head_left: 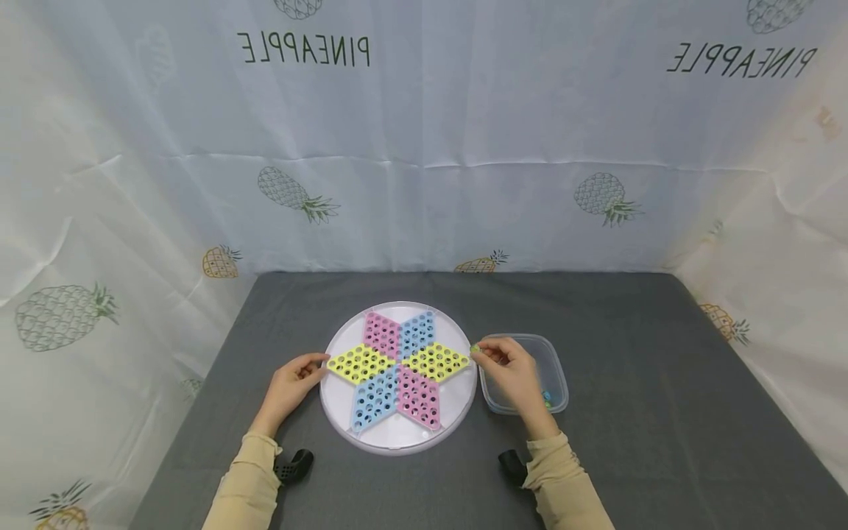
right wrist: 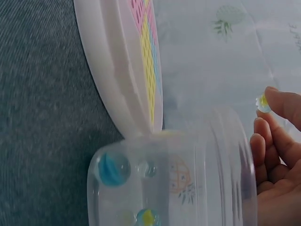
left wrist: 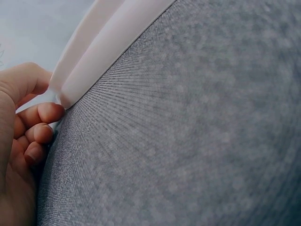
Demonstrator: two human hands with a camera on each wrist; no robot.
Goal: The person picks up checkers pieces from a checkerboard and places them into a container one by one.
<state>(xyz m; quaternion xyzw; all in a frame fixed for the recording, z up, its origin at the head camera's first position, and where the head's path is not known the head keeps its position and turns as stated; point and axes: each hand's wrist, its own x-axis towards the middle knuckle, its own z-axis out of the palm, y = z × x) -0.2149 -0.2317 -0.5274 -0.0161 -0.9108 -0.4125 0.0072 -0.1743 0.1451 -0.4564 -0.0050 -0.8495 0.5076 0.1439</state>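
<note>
A round white Chinese checkers board [head_left: 341,405] carries a six-pointed star of pink, blue and yellow perforated sections. At its left rim, my left hand [head_left: 294,384] pinches the edge; the left wrist view shows the thumb above the rim [left wrist: 89,70] and the index finger below it. My right hand [head_left: 515,372] pinches a clear marble [right wrist: 263,103] with yellow inside, between thumb and index finger, by the board's right tip. Beneath that hand stands a clear plastic container [head_left: 555,357] holding several marbles, among them a blue one [right wrist: 114,169] and a yellow-and-blue one [right wrist: 148,217].
A dark grey cloth [head_left: 636,383] covers the table. White curtains [head_left: 424,213] printed with pineapples hang behind and at both sides. The container stands close against the board's right side. Black wrist devices [head_left: 296,468] sit under both sleeves.
</note>
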